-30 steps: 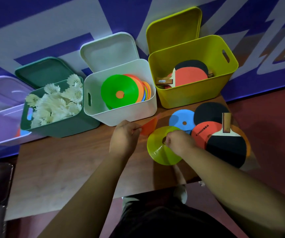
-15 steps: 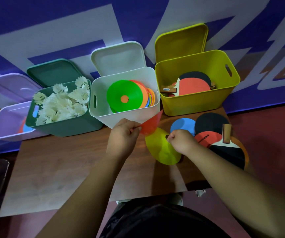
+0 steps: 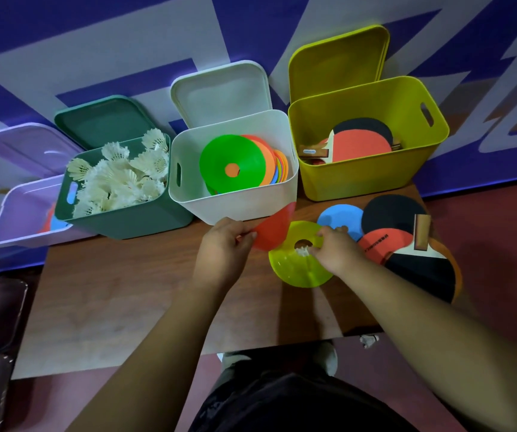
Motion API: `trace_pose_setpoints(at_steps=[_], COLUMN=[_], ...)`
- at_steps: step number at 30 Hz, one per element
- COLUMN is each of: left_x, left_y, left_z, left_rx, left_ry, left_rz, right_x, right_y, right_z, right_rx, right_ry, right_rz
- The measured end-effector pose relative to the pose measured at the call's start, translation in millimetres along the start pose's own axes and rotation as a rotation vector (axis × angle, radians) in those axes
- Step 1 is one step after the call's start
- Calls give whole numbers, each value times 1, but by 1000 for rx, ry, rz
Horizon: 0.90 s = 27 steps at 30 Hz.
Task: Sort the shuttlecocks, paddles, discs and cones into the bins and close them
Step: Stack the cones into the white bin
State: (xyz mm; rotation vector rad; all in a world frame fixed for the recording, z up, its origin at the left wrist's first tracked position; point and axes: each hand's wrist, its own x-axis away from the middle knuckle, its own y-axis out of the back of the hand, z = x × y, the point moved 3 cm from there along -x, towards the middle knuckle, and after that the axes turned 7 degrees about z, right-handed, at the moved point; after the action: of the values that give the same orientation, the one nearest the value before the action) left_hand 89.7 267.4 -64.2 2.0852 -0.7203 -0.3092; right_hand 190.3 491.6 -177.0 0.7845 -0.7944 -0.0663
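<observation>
Clamped the red disc at its near rim in the left grip, thumb against fingers. Held it tilted above the bench, just in front of the white bin. Clamped the yellow disc in the right grip, pinched between centre hole and far rim, toward the bench's right edge. Could not tell whether it touched the bench. Noted something white and feathery at the hole, possibly a shuttlecock; not confirmed.

Observed a blue disc and overlapping paddles lying at the bench's right edge. Found all bins along the far edge open, lids propped behind. Saw discs stacked in the white bin, paddles in the yellow bin and shuttlecocks in the green bin.

Judged the discs light, thin, smooth and flexible, and liable to bend or slip under a one-point pinch. Recommended a rim hold with thumb on top, or a finger hooked through the hole. Judged the paddles stiff and heavier, best taken by the wooden handle. Judged shuttlecock feathers fragile, best lifted by the base.
</observation>
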Motion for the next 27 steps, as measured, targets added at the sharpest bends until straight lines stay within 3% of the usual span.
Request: trace_pose_setpoints(at_steps=[8,19,27], left_x=[1,2,2], left_y=[1,12,43], left_z=[10,22,-2], left_rx=[-27,25,109], left_ry=[-34,0,-98], left_rz=[6,-30,-142], right_x=[-27,-5,47], right_y=[-1,21,68], right_z=[7,25,44], right_rx=[148,335,204], right_ry=[-93,-47,31], right_rz=[-112,-218,-316])
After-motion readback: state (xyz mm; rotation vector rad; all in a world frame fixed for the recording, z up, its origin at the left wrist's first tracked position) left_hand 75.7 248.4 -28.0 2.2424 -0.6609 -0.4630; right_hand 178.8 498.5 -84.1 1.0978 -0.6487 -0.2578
